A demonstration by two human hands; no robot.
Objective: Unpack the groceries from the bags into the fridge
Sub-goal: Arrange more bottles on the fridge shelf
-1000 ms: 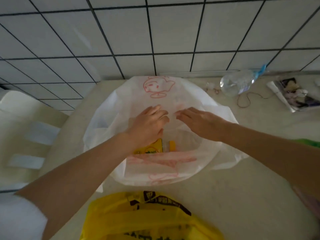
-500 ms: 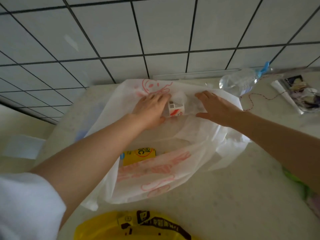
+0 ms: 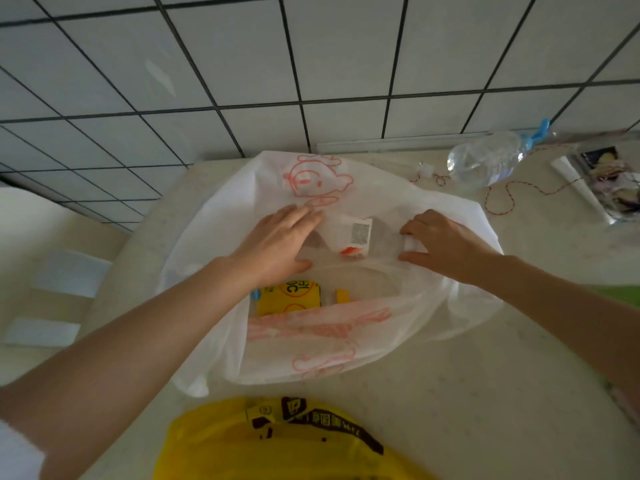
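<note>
A white plastic bag (image 3: 346, 337) with red cartoon prints lies open on the beige counter (image 3: 485, 393). My left hand (image 3: 277, 244) lies on the bag's far edge, fingers mostly straight, thumb under the film. My right hand (image 3: 443, 244) pinches the bag's rim on the right, fingers curled. Between the hands a small white carton with a red base (image 3: 356, 237) shows through the film. Lower in the bag's mouth sits a yellow pack (image 3: 287, 297) and a small orange item (image 3: 343, 296).
A yellow bag with black print (image 3: 277, 441) lies at the near edge. A clear water bottle with a blue cap (image 3: 491, 157), red-white string (image 3: 509, 199) and a printed packet (image 3: 602, 181) lie at the far right. A tiled wall (image 3: 311, 64) backs the counter.
Both hands have spread the bag's mouth wider; the right hand moved right and its fingers curled onto the rim. The white carton and the yellow pack now show more.
</note>
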